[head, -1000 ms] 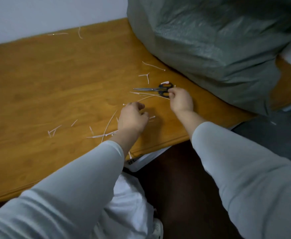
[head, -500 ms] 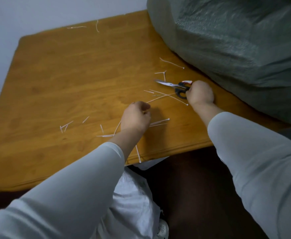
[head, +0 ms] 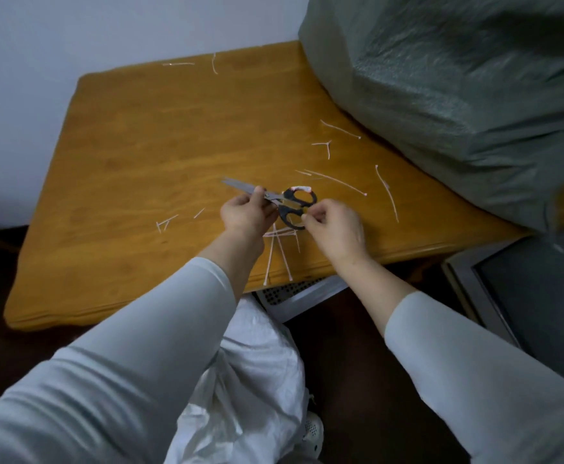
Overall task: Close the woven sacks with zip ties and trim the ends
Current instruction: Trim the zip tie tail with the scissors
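Note:
Black-handled scissors are lifted just above the wooden table, blades shut and pointing left. My left hand pinches them at the pivot, near the blades. My right hand touches the lower handle loop with its fingertips. White zip ties lie on the table below my hands. A longer zip tie lies beyond the scissors, and another lies to the right. A large grey-green woven sack rests on the table's far right.
Short trimmed zip-tie ends are scattered over the table, some near the far edge. A white sack sits on the floor below the table's front edge. A grey monitor stands low on the right.
My right hand picked the scissors up from beside the sack and brought them left. My left hand rose from the zip ties and took hold near the blades.

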`<state>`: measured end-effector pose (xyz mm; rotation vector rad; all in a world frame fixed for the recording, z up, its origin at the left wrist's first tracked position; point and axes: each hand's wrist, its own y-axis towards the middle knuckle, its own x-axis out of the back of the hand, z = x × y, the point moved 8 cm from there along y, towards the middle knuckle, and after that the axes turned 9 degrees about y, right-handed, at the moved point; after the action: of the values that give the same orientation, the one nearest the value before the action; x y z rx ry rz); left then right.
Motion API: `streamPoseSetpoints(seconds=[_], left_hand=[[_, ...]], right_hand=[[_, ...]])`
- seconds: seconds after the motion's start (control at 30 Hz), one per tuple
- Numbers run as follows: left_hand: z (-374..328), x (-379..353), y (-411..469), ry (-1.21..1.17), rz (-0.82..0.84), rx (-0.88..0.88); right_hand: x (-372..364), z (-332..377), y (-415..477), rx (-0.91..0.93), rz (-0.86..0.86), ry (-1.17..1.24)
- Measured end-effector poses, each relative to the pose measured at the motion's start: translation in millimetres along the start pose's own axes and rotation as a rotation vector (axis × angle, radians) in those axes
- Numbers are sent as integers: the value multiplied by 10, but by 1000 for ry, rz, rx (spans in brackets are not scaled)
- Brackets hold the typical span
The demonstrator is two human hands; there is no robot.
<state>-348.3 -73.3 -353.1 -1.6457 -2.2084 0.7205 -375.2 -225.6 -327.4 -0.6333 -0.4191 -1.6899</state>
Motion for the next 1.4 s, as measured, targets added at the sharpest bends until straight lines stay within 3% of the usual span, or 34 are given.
streamPoseSetpoints(seconds=[0.13, 0.27, 0.37, 0.43, 0.5, 0.57, 0.63, 0.7, 0.83, 1.0, 1.27, 1.4], left_hand=[[-89, 215, -153, 15, 59, -19], [-151, 574, -312, 101, 82, -21], [-90, 957, -346, 93, 134, 2], [64, 1370, -301, 109, 85, 59], [314, 1923, -232, 271, -48, 61], [577, 2369, -183, 632, -120, -2], [901, 2536, -232, 978, 0, 0], [1262, 2621, -263, 1138, 135, 74], [1630, 2706, -195, 1141, 186, 148], [1585, 2727, 146, 1100, 8, 105], [1720, 2554, 608, 994, -40, 156], [1707, 2716, 634, 729, -159, 235]], right_hand=[[-104, 428, -182, 185, 37, -243], [-310, 583, -298, 39, 135, -316], [-624, 723, -501, 50, 248, -339], [-880, 754, -682, 63, 336, -352], [-1138, 679, -894, 13, 431, -342], [-1405, 529, -1128, -60, 531, -282], [-1650, 363, -1350, -131, 615, -237], [-1830, 172, -1515, -234, 658, -206], [-2056, -215, -1656, -403, 670, -203], [-2240, -525, -1664, -436, 709, -291], [-2323, -716, -1488, -274, 805, -546], [-2419, -617, -1403, -159, 878, -653]])
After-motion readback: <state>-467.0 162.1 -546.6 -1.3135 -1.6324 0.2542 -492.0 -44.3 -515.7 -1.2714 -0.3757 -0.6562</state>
